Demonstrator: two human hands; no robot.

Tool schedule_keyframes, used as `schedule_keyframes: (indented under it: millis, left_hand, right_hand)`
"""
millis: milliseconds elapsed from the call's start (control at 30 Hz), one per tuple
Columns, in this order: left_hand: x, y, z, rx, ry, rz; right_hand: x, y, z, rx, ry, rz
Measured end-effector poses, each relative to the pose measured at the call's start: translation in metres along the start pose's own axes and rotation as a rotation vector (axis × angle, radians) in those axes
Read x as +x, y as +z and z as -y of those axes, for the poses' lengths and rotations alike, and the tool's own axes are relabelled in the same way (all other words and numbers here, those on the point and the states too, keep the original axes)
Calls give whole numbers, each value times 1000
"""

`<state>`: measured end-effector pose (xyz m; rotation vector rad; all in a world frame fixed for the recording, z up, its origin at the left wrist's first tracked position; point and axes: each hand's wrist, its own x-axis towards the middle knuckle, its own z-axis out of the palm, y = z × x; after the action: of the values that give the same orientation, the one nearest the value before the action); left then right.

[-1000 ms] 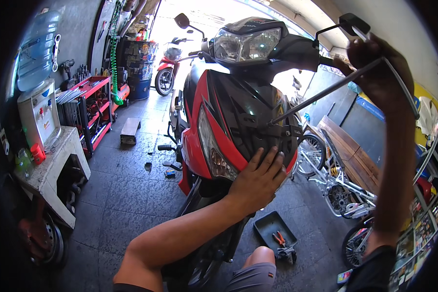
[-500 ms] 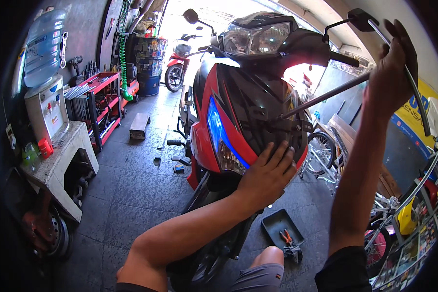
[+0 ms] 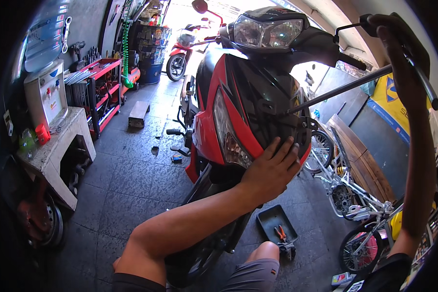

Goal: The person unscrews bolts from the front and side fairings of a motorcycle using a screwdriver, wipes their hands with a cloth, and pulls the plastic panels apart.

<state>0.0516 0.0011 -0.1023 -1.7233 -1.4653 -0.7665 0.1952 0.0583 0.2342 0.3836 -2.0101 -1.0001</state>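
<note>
A red and black scooter [image 3: 211,117] faces me, its dark front panel [image 3: 258,87] between the red trims. My left hand [image 3: 272,170] lies on the panel's lower part, fingers spread over it. A long metal T-handle wrench [image 3: 340,89] reaches from the panel's middle, near a dark bracket [image 3: 304,125], up to the right. My right hand [image 3: 403,61] is wrapped round the upper part of its crossbar, close by the right mirror stem, hiding much of that bar. I cannot make out the fastener at the wrench's tip.
A red tool cart [image 3: 104,68], water dispenser [image 3: 44,97] and low wooden block [image 3: 139,114] stand left. Another scooter [image 3: 177,61] is at the doorway. A stripped motorcycle frame [image 3: 360,209] and wooden boards [image 3: 355,151] lie right. A tray with pliers [image 3: 281,232] sits on the floor below.
My right hand and the wrench's handle have shifted rightward. My left hand stays on the panel. The blue glow on the side lamp seen half a second ago is gone.
</note>
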Motion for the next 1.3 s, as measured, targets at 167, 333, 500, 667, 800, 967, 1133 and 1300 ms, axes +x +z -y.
schedule_keyframes:
  millis: [167, 333, 500, 667, 800, 967, 1133, 1300]
  left_hand:
    - [0, 3, -1, 12, 9, -8]
    - [-2, 1, 2, 23, 7, 26]
    - [4, 3, -2, 5, 14, 5]
    - [-1, 2, 1, 16, 2, 32]
    - [0, -1, 0, 10, -3, 30]
    - [2, -2, -3, 19, -8, 35]
    - [4, -6, -5, 47, -14, 49]
    - [4, -3, -5, 47, -26, 60]
  right_hand:
    - [-19, 6, -29, -669, -214, -123]
    - [-2, 17, 23, -402, 330, -169]
    - [-4, 9, 9, -666, 186, -273]
    - [3, 31, 41, -384, 652, -442]
    - [-4, 26, 38, -59, 568, -368]
    - [-52, -7, 4, 9, 524, -417]
    - [-86, 0, -5, -107, 409, -444]
    - [-92, 7, 3, 24, 617, -484]
